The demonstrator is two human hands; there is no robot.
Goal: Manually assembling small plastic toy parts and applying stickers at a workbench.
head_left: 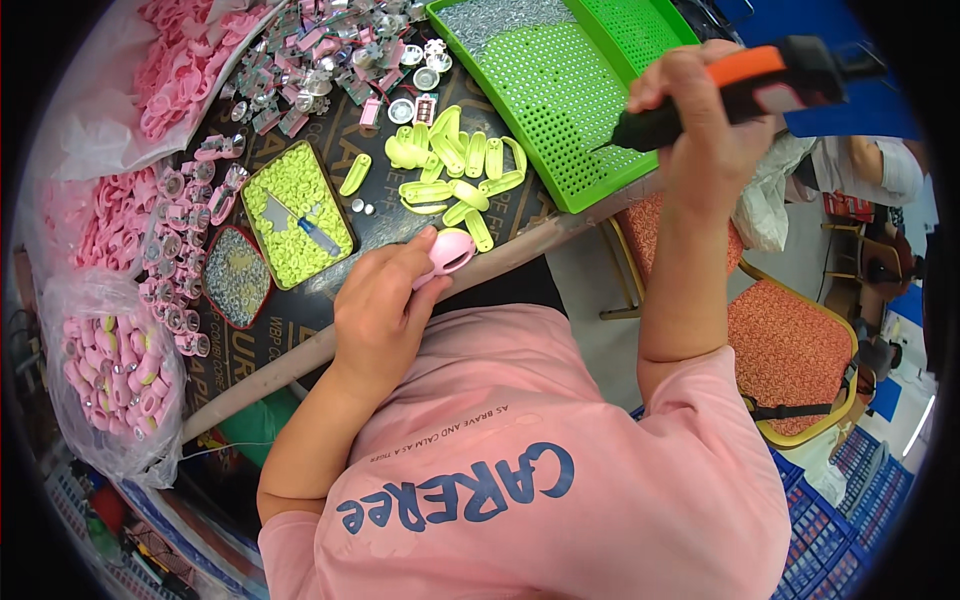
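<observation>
My left hand (385,300) grips a pink oval plastic shell (452,251) with a dark slot, just above the table's front edge. In my right hand (715,135) is a black-and-orange electric screwdriver (795,85), its thin tip pointing left over the near part of a green perforated tray (560,150). Small silver screws (505,25) lie at the tray's far end. Loose lime-green curved plastic pieces (450,150) are scattered between the tray and my left hand. Some small white pieces (364,208) sit farther left.
A container (345,228) of small lime-green parts holds a blue-handled screwdriver (318,236). Beside it are a dish of screws (237,275) and rows of pink assemblies (175,255). Electronic parts (320,60) and bags of pink pieces (115,370) lie beyond; chairs (790,350) stand at right.
</observation>
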